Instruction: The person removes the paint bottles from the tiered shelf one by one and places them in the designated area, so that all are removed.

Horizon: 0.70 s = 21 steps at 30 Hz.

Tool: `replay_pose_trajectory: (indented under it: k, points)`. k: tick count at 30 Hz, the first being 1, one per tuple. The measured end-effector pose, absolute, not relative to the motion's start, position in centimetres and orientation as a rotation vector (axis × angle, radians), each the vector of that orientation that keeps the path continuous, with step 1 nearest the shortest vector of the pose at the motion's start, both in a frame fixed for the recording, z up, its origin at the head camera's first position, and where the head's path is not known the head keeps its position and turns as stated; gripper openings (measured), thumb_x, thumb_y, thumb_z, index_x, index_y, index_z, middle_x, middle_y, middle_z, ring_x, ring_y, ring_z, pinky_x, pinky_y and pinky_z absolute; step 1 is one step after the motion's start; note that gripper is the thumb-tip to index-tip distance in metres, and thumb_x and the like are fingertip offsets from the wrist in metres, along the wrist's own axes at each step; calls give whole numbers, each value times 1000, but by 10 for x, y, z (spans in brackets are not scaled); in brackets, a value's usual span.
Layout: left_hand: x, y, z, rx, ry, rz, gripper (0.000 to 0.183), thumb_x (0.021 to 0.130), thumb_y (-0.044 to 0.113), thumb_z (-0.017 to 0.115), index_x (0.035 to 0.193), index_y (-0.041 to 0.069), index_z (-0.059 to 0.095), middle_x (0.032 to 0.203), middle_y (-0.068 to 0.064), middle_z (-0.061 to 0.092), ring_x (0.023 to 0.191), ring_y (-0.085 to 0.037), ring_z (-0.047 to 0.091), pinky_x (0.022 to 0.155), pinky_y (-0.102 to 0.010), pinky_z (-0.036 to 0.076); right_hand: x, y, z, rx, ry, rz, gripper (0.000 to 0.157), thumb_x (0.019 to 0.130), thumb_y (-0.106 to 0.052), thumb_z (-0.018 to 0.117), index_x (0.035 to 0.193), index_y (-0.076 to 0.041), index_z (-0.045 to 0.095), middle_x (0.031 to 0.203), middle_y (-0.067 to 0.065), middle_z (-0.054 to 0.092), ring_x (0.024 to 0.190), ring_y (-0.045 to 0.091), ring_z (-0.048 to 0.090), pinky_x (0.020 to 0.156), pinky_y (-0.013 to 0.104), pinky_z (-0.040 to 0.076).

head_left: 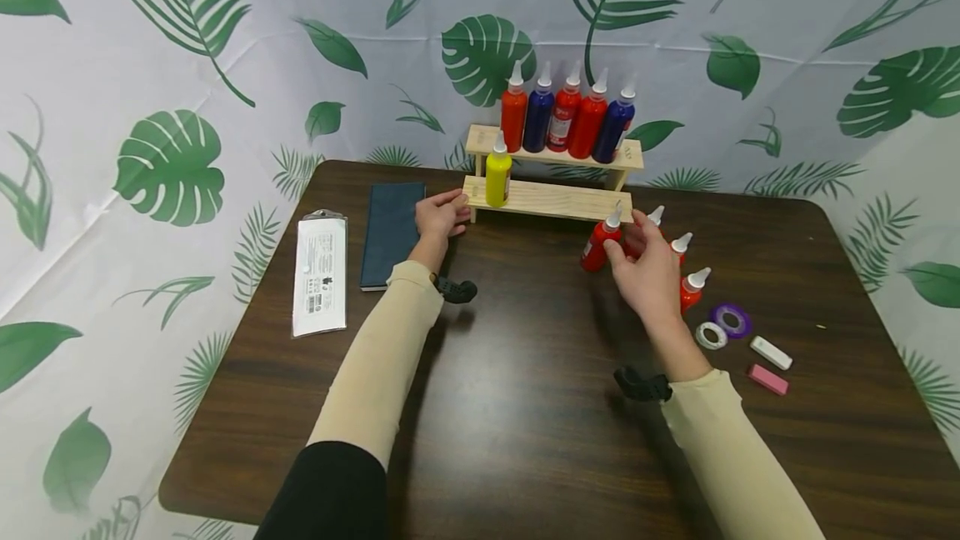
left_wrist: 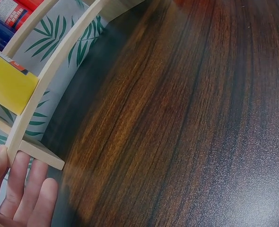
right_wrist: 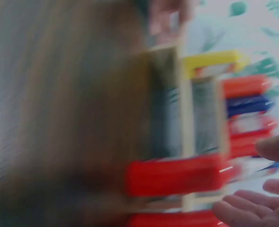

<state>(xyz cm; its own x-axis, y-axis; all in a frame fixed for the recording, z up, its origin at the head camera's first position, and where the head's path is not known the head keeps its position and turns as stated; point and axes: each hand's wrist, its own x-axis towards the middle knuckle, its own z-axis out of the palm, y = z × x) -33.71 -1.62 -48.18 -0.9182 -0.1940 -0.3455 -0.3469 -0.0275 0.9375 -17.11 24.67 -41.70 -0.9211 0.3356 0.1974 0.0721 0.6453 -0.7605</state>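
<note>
A two-tier wooden rack (head_left: 562, 198) stands at the back of the table. My left hand (head_left: 441, 217) holds the left end of its lower tier, thumb above and fingers beneath in the left wrist view. On that tier is a yellow squeeze bottle (head_left: 498, 179). Red and blue bottles (head_left: 561, 119) line the upper tier. My right hand (head_left: 648, 273) is beside a red squeeze bottle (head_left: 595, 247) on the table, below the rack's right end. Thumb and fingers are spread near its white nozzle in the blurred right wrist view, without a visible grip.
More red bottles (head_left: 689, 294) stand behind and beside my right hand, partly hidden. Tape rolls (head_left: 731, 320), a white block (head_left: 771, 352) and a pink block (head_left: 768, 379) lie at right. At left are a dark notebook (head_left: 392, 232) and a white package (head_left: 320, 273).
</note>
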Motion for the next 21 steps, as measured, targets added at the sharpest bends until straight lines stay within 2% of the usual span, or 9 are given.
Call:
replay_pose_trajectory:
  k: [5, 8, 15, 21]
  points:
    - [-336, -17, -481, -575, 2111, 2099, 22, 86, 27, 72, 107, 20, 75, 90, -4, 74, 79, -16, 72, 65, -29, 58, -168, 229, -381, -229, -2395, 1208, 49, 93, -28, 62, 139, -18, 49, 132, 6, 59, 119, 18, 58, 95, 40, 50]
    - [-336, -18, -481, -577, 2108, 2102, 23, 87, 27, 72, 108, 20, 75, 89, -3, 74, 81, -17, 72, 64, -28, 58, -182, 215, -373, -89, -2400, 1239, 48, 93, -30, 63, 138, -19, 50, 130, 6, 60, 118, 18, 58, 94, 41, 50]
    - [-337, -18, -483, -599, 2123, 2091, 22, 87, 27, 72, 108, 21, 75, 89, -3, 74, 78, -15, 72, 61, -28, 58, -244, 185, -397, 118, -2621, 1297, 57, 93, -27, 64, 145, -18, 42, 135, 12, 55, 122, 26, 56, 95, 42, 50]
    - [-337, -15, -481, -617, 2149, 2069, 21, 87, 27, 71, 107, 22, 75, 87, -3, 74, 75, -13, 71, 60, -28, 58, -288, 166, -415, 105, -2773, 1255, 68, 94, -36, 60, 152, -20, 28, 146, 12, 45, 130, 26, 48, 102, 41, 44]
